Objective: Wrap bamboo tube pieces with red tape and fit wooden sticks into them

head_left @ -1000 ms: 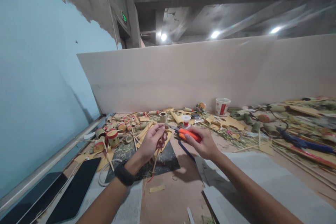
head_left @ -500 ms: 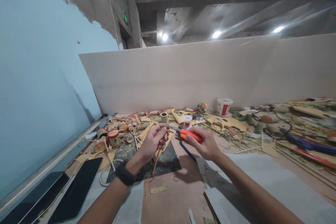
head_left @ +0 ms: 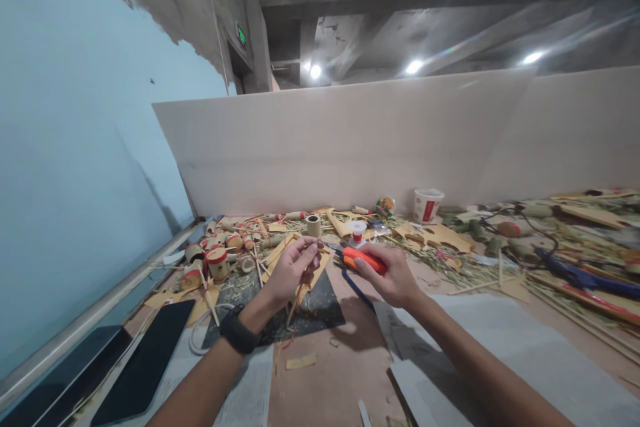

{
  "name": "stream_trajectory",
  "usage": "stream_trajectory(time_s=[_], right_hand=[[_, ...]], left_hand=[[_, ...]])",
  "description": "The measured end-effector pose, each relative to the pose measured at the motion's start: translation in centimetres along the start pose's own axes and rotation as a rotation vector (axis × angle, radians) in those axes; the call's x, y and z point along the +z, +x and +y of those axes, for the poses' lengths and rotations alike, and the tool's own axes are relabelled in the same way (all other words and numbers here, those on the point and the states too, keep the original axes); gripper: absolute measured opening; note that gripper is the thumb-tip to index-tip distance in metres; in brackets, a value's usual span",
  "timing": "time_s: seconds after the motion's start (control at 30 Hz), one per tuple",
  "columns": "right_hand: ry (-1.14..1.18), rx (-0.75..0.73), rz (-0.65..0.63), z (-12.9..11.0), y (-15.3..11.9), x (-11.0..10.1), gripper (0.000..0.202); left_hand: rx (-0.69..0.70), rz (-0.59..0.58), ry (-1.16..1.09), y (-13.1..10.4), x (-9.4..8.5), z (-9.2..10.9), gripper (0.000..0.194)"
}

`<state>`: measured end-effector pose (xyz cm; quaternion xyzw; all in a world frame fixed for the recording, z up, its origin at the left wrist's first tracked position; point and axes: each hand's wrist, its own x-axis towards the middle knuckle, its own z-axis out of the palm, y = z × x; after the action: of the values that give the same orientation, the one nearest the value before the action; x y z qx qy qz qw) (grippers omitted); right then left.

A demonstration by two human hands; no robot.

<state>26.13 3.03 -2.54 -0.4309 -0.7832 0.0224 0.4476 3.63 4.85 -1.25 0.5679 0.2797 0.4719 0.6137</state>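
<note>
The left hand (head_left: 297, 268) was nearly closed, its thumb and forefinger pinched together on a small thin piece (head_left: 320, 244), too small to identify. The right hand (head_left: 393, 273) was wrapped around the handles of orange-handled pliers (head_left: 364, 260), whose metal tips pointed left, close to the pinched piece; whether they touched it could not be told. Both the piece and the pliers were held up over the middle of the surface (head_left: 335, 383).

Under the left hand, a black mat (head_left: 325, 312) lay on the surface, with a tan sheet (head_left: 319, 276) partly over it. A dark wristband (head_left: 239, 330) circled the left wrist. A short bamboo tube (head_left: 313, 227) stood upright just beyond the left hand, and a white spool with red thread (head_left: 357, 233) stood beyond the pliers. Further back, near the far edge, was a white paper cup with a red panel (head_left: 429, 207).

Red-banded bamboo pieces (head_left: 217, 264) crowded the left edge, and a black smartphone (head_left: 145, 360) lay toward the near left corner. White paper sheets (head_left: 480, 340) covered part of the near right side, while a blue glue gun (head_left: 583, 275) lay among sticks and scraps toward the right edge.
</note>
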Motion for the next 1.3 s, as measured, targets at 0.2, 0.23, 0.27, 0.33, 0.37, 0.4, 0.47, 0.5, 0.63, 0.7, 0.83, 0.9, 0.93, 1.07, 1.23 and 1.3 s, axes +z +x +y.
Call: stream_trajectory(time_s=[0.2,0.23,0.27,0.33,0.37,0.4,0.47,0.5,0.63,0.7,0.83,0.9,0.93,1.07,1.23,1.3], right_hand=[[-0.042,-0.003,0.009,0.2,-0.1,0.3,0.032],[-0.048,0.000,0.005,0.2,-0.1,0.3,0.032],[-0.052,0.002,-0.007,0.2,-0.1,0.3,0.032],[-0.055,0.008,-0.039,0.1,-0.1,0.3,0.033],[-0.054,0.011,-0.056,0.1,-0.1,0.4,0.033],[-0.053,0.012,-0.071,0.0,-0.1,0.4,0.034],[-0.060,0.016,-0.092,-0.1,0.0,0.4,0.034],[-0.066,0.017,-0.102,-0.1,0.0,0.4,0.034],[-0.093,0.033,-0.139,-0.2,-0.1,0.8,0.035],[-0.091,0.049,-0.160,-0.2,-0.1,1.0,0.037],[-0.070,0.075,-0.201,-0.5,-0.1,1.5,0.040],[-0.049,0.087,-0.197,-0.7,-0.1,1.7,0.042],[-0.030,0.092,-0.193,-0.8,-0.1,1.8,0.043],[0.050,0.112,-0.155,-1.1,-0.1,2.0,0.046],[0.054,0.132,-0.090,-1.3,-0.1,2.2,0.049],[0.045,0.144,-0.074,-1.6,0.0,2.2,0.049]], left_hand=[[0.046,0.038,0.116,0.1,0.1,-0.1,0.045],[0.063,0.049,0.135,0.2,0.1,-0.2,0.045],[0.080,0.063,0.152,0.2,0.1,-0.3,0.044],[0.115,0.096,0.190,0.3,0.0,-0.5,0.043],[0.135,0.110,0.210,0.3,0.0,-0.6,0.042],[0.152,0.120,0.229,0.4,-0.1,-0.7,0.041],[0.184,0.138,0.272,0.5,-0.1,-0.8,0.038],[0.202,0.147,0.295,0.5,-0.2,-0.8,0.037],[0.279,0.186,0.393,0.6,-0.4,-0.8,0.033],[0.292,0.193,0.416,0.6,-0.4,-0.8,0.032],[0.266,0.210,0.422,0.6,-0.5,-0.5,0.034],[0.253,0.217,0.429,0.6,-0.5,-0.4,0.036],[0.253,0.217,0.435,0.6,-0.5,-0.4,0.036],[0.280,0.207,0.459,0.5,-0.2,-0.5,0.033],[0.300,0.194,0.476,0.5,0.2,-1.0,0.034],[0.313,0.197,0.461,0.5,0.3,-1.0,0.035]])
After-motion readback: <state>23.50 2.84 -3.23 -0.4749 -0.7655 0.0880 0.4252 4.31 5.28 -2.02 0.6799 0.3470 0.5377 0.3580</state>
